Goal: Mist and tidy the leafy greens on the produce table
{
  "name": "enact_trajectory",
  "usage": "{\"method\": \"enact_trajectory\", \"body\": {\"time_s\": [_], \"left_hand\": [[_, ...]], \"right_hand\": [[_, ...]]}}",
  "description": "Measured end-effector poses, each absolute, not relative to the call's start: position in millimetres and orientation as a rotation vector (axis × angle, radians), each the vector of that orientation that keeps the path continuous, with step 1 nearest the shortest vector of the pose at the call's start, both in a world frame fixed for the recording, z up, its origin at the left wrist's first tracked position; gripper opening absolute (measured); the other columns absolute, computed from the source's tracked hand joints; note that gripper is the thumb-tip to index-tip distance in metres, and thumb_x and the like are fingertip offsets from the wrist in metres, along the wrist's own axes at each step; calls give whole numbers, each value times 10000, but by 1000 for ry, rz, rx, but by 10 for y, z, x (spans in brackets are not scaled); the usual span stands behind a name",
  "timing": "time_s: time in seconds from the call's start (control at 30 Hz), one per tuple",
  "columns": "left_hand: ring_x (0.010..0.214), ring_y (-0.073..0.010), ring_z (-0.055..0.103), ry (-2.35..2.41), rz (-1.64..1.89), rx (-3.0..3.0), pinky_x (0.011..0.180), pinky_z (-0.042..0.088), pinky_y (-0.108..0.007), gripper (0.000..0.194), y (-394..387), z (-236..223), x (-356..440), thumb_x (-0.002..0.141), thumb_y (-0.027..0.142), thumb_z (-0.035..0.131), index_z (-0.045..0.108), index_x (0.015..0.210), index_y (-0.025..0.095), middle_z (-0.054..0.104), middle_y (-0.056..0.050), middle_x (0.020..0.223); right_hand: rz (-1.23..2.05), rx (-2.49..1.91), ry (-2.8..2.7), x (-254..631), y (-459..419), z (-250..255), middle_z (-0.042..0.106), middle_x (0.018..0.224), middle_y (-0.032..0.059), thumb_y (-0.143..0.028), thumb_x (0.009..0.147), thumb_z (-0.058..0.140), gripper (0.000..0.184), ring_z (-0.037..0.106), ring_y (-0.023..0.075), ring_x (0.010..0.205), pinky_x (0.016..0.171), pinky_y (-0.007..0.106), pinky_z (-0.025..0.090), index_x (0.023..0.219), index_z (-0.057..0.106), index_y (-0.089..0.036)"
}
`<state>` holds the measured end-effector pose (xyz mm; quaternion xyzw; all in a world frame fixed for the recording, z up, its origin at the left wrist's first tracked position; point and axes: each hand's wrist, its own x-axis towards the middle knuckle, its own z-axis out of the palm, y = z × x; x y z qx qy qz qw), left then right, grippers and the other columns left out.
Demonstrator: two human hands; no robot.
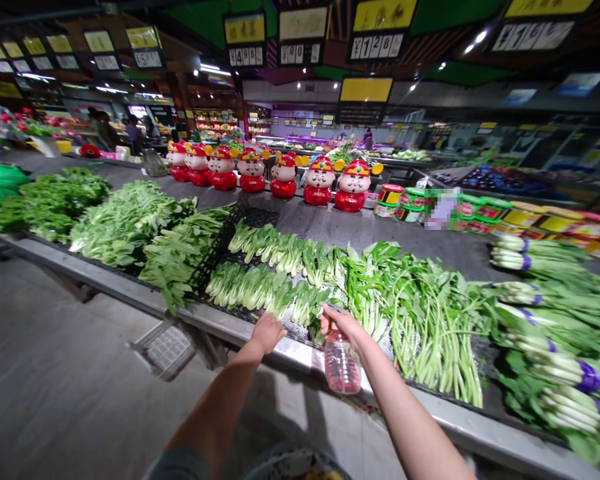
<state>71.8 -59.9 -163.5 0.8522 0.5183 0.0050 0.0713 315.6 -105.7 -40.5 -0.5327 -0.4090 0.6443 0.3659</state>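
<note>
In the head view, small bok choy (253,288) lies in two rows in a black crate (214,257) on the produce stand. My left hand (269,332) is at the front row, its fingers curled against the bok choy and partly hidden; it seems to grip there. My right hand (341,321) is closed around the neck of a clear spray bottle (341,367) with pink liquid in it. The bottle hangs upright over the metal front rail (310,355). To the right of the bottle lie long-stemmed leafy greens (425,313).
Leafy greens (123,223) fill the left of the stand. Purple-taped bundles (563,357) lie at right. Red figurines (253,172) and stacked tins (411,202) line the back. Price signs (383,30) hang overhead. A grey crate (167,347) sits low below the rail.
</note>
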Motion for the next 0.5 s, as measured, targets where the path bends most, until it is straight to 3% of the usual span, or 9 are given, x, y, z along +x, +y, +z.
{"method": "enact_trajectory", "body": {"time_s": [0.1,0.2,0.5], "left_hand": [[1325,-309,485,1555,20,2556,1170,230,-470,531,-612,-1585,738,984,500,332,705,1095,138,680,-170,1240],[1339,-306,471,1535,-34,2570,1169,229,-471,547,-626,-1527,789,982,518,326,702,1095,137,683,-172,1233],[1319,-297,491,1447,-46,2680,1180,197,-488,513,-650,-1459,1051,983,500,345,705,1078,148,690,-173,1212]], "right_hand": [[1644,-1393,-1023,3198,-1092,-312,755,861,84,-534,881,593,335,712,209,815,671,325,562,824,672,-213],[1616,-1389,-1065,3248,-1124,-193,759,989,101,-504,887,591,297,707,237,965,662,332,578,901,677,-220],[1513,-1490,-1149,3441,-1302,-153,744,946,77,-558,857,616,334,686,215,893,601,286,534,849,669,-228]]}}
